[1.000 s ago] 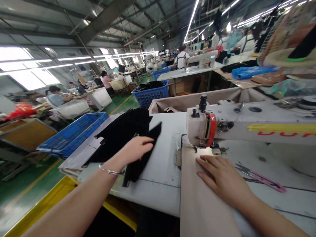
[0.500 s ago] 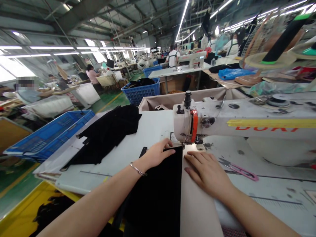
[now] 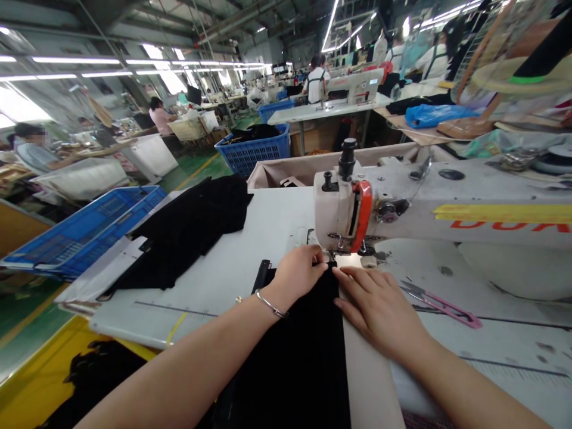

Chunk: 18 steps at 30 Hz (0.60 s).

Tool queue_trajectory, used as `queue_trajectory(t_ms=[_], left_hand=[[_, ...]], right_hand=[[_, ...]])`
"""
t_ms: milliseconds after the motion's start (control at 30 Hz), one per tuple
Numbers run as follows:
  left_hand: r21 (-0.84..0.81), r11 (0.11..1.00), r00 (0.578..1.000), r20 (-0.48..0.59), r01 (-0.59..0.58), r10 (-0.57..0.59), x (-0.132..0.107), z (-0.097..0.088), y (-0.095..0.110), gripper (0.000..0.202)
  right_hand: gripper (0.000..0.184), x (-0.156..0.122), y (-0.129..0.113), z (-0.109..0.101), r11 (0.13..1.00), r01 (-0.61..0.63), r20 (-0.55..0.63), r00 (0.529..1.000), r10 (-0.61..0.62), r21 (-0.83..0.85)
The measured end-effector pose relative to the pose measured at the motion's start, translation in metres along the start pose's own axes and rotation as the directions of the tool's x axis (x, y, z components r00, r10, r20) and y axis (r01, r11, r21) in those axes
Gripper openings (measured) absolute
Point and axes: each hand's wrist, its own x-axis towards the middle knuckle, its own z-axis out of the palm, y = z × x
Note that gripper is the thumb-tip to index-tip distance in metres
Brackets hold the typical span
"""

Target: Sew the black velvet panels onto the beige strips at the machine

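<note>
Left hand [image 3: 300, 274]: pinching black cloth [image 3: 304, 351], centre
Right hand [image 3: 379, 304]: fingers together, thumb apart, on beige cloth [image 3: 369, 381], lower right

Green floor [image 3: 190, 165] spreads left of the white bench [image 3: 295, 114], with 1 yellow line [image 3: 201, 169] painted along it; a blue crate [image 3: 254, 154] sits on the floor just in front of the bench; a white cabinet [image 3: 156, 159] stands well left of it, a brown table [image 3: 394, 120] just right of it; bright windows [image 3: 22, 106] glare far left of the bench; strip lights [image 3: 75, 60] stretch left of it, under a dark metal roof [image 3: 174, 24] higher than the bench.
</note>
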Motion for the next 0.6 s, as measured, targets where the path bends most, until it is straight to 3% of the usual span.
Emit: queue_trajectory(t_ms=[333,433,500,600], left_hand=[[0.085,0.996,0.999,-0.048,-0.016,0.02,0.004,0.004,0.0,0.01],[0.124,0.978,0.983,-0.042,-0.17,0.176,-0.007,-0.001,0.002,0.013],[0.113,0.941,0.948,0.025,-0.319,0.318,-0.015,-0.003,0.002,0.02],[0.062,0.918,0.918,0.095,-0.392,0.385,-0.022,-0.004,-0.001,0.027]], right_hand=[[0.055,0.001,0.001,0.002,0.999,-0.012,0.022,1.0,0.012,-0.032],[0.053,0.0,0.002,0.003,1.0,-0.002,0.001,1.0,0.002,-0.027],[0.051,0.0,0.002,0.003,1.0,0.008,-0.011,1.0,-0.009,-0.021],[0.05,0.0,0.003,0.003,1.0,0.016,-0.021,1.0,-0.016,-0.009]])
